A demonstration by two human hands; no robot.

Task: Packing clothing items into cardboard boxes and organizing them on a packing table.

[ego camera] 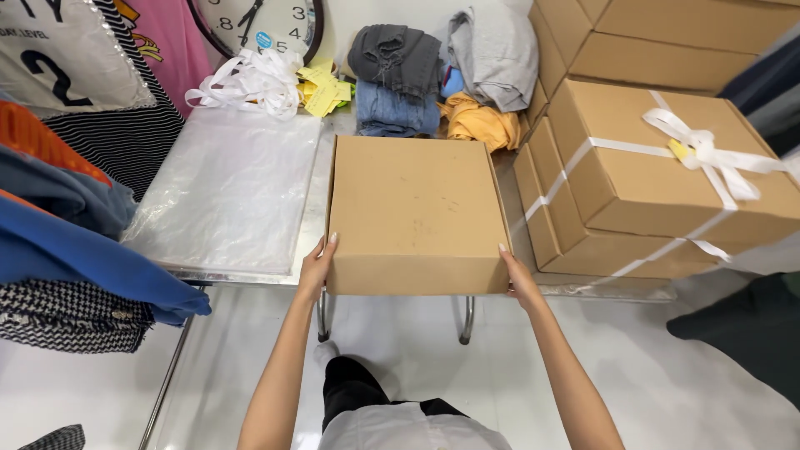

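A closed plain brown cardboard box (414, 212) sits at the front edge of a metal table (321, 196). My left hand (316, 268) presses flat against the box's near left corner. My right hand (518, 277) presses against its near right corner. Both hands clasp the box between them from the sides. The lid is shut and bare, with no ribbon on it.
Clear plastic bags (229, 187) lie left of the box. Behind are white ribbons (250, 83), yellow tags (321, 90) and folded clothes (396, 79). A stack of ribbon-tied boxes (658, 175) stands to the right. Garments (67, 217) hang at left; a wall clock (258, 25) leans behind.
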